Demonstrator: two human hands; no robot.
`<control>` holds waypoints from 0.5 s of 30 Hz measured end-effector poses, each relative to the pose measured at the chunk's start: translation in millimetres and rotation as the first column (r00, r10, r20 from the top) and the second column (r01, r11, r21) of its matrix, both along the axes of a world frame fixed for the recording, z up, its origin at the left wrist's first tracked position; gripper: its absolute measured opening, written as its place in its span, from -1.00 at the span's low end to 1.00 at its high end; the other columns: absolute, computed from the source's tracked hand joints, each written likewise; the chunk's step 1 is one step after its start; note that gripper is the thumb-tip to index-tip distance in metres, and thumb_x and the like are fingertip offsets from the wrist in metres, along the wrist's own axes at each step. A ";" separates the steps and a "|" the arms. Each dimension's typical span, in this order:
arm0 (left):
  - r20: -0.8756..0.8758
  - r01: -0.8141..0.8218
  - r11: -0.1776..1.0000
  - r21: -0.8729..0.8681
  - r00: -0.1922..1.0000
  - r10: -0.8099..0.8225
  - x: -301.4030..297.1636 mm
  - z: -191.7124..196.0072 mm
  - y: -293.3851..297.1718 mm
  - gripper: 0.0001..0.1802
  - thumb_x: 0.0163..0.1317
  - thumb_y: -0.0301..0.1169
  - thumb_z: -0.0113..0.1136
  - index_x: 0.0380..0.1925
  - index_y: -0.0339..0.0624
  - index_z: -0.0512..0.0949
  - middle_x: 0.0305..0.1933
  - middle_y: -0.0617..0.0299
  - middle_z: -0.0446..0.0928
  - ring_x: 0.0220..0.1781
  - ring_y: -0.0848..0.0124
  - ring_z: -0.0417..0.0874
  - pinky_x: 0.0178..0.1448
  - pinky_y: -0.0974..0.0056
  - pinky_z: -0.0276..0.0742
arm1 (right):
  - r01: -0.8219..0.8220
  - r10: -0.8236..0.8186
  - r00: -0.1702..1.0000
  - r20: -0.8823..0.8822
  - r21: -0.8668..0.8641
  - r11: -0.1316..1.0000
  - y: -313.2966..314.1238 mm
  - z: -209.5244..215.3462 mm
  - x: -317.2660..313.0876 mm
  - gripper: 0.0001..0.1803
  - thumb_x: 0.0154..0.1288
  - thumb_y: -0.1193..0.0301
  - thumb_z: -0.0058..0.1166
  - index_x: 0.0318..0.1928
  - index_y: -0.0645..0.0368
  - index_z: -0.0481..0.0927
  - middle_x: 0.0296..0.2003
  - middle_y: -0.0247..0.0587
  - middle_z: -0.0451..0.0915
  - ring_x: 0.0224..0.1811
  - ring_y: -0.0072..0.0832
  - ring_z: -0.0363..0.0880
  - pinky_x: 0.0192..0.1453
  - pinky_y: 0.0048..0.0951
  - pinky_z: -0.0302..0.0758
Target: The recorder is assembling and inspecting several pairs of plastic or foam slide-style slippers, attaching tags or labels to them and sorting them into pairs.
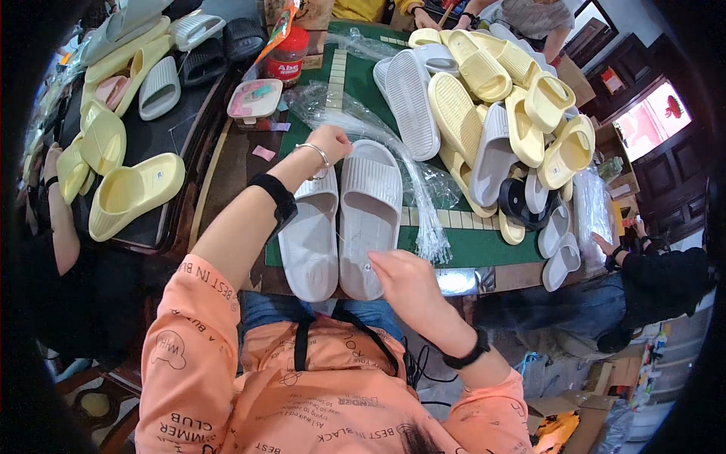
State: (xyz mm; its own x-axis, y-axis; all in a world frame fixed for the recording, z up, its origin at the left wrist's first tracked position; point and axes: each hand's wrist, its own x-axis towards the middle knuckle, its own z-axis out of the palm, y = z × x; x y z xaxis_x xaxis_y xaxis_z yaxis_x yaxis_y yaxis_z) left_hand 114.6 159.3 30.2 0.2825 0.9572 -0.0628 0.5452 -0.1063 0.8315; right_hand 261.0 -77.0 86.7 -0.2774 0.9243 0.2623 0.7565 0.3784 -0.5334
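Two grey slippers (370, 216) paired, presumably for reach. With left hand (331, 142) curled, right hand (408, 284) bunched; cannot tell if pinching.

Indoor light, fairly bright & even; v. bright opening (643, 125) upper R, nearly blown out. Glare on clear plastic (594, 212). Soft shadows. Fisheye bend, esp. nr rim; corners blk. Centre fairly sharp, far L smeared.

The left wrist (310, 160) partly hides 1 grey slipper (308, 238) near its toe.
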 end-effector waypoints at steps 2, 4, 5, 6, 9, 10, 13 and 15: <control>-0.002 0.019 1.000 0.014 1.000 -0.019 3.7 -6.9 -0.5 -0.83 -0.08 -0.37 0.23 -0.58 -0.26 0.53 -0.59 0.23 0.50 -0.56 0.51 0.46 -0.44 0.41 0.37 | 0.020 -0.018 1.000 0.024 -0.053 0.998 15.5 -14.9 -15.3 -0.77 0.05 0.55 -0.06 -0.22 0.29 0.47 -0.42 0.02 0.49 -0.32 -0.13 0.47 -0.27 -0.27 0.42; -0.023 0.039 0.999 0.037 0.999 -0.038 6.1 -7.9 -3.4 -0.84 -0.06 -0.38 0.22 -0.56 -0.27 0.53 -0.57 0.23 0.50 -0.50 0.51 0.45 -0.39 0.40 0.38 | 0.037 -0.032 0.998 0.047 -0.108 0.993 30.8 -28.0 -20.2 -0.71 0.05 0.58 -0.08 -0.14 0.33 0.44 -0.34 0.10 0.50 -0.24 -0.09 0.46 -0.17 -0.26 0.41; -0.026 0.036 0.999 0.040 0.999 -0.035 6.6 -7.4 -3.6 -0.84 -0.06 -0.38 0.22 -0.56 -0.27 0.53 -0.57 0.23 0.50 -0.50 0.51 0.45 -0.39 0.40 0.38 | 0.031 -0.031 0.998 0.049 0.014 0.999 37.8 -34.2 -19.5 -0.69 0.04 0.58 -0.10 -0.13 0.35 0.42 -0.29 0.16 0.47 -0.17 -0.05 0.42 -0.11 -0.23 0.38; 0.026 0.046 0.999 0.014 0.999 -0.046 5.7 -10.1 -3.4 -0.84 -0.05 -0.39 0.22 -0.55 -0.27 0.53 -0.56 0.25 0.50 -0.50 0.52 0.45 -0.39 0.41 0.38 | 0.020 -0.027 0.998 0.053 0.137 0.990 43.0 -39.0 -20.8 -0.67 0.04 0.58 -0.13 -0.11 0.37 0.39 -0.23 0.21 0.44 -0.10 -0.02 0.38 -0.06 -0.20 0.34; 0.106 0.056 0.998 -0.038 0.993 -0.052 5.4 -12.4 -2.1 -0.86 -0.02 -0.41 0.21 -0.53 -0.27 0.53 -0.56 0.30 0.48 -0.50 0.55 0.42 -0.38 0.43 0.37 | 0.094 -0.094 0.993 0.074 -0.001 0.996 55.6 -48.2 -26.9 -0.73 0.09 0.52 -0.18 -0.19 0.42 0.40 -0.18 0.27 0.40 -0.03 0.03 0.31 0.00 -0.16 0.29; 0.101 0.057 0.996 -0.069 0.994 -0.049 7.4 -10.1 -3.0 -0.86 -0.02 -0.40 0.21 -0.53 -0.26 0.53 -0.56 0.30 0.48 -0.49 0.55 0.42 -0.38 0.43 0.37 | 0.097 -0.097 0.992 0.075 0.002 0.995 61.8 -54.9 -25.3 -0.73 0.09 0.52 -0.18 -0.19 0.42 0.40 -0.18 0.27 0.40 -0.03 0.03 0.31 0.00 -0.16 0.29; 0.091 0.068 0.993 -0.096 0.994 -0.060 9.8 -5.7 -5.6 -0.86 -0.02 -0.40 0.21 -0.52 -0.25 0.54 -0.54 0.31 0.49 -0.48 0.56 0.41 -0.37 0.43 0.36 | 0.025 -0.028 0.972 0.232 0.014 1.000 80.9 -54.5 -28.2 -0.74 0.17 0.44 -0.25 -0.27 0.41 0.41 -0.23 0.24 0.43 -0.11 0.03 0.36 -0.03 -0.12 0.30; 0.085 0.083 0.993 -0.087 0.994 -0.075 10.9 -5.1 -5.5 -0.86 -0.02 -0.39 0.21 -0.51 -0.24 0.55 -0.54 0.30 0.50 -0.48 0.56 0.41 -0.37 0.43 0.36 | 0.199 -0.151 0.975 0.166 -0.332 0.922 89.5 -41.7 -33.2 -0.73 0.19 0.39 -0.29 -0.32 0.35 0.43 -0.29 0.20 0.46 -0.18 0.02 0.40 -0.07 -0.11 0.31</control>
State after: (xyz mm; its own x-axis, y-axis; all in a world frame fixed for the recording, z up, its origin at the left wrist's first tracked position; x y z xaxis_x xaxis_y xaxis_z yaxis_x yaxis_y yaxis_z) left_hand 125.5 153.8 25.1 0.3646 0.9232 -0.1216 0.4685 -0.0691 0.8807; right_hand 227.8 12.5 45.0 -0.1133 0.9875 -0.1094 0.8674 0.0446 -0.4955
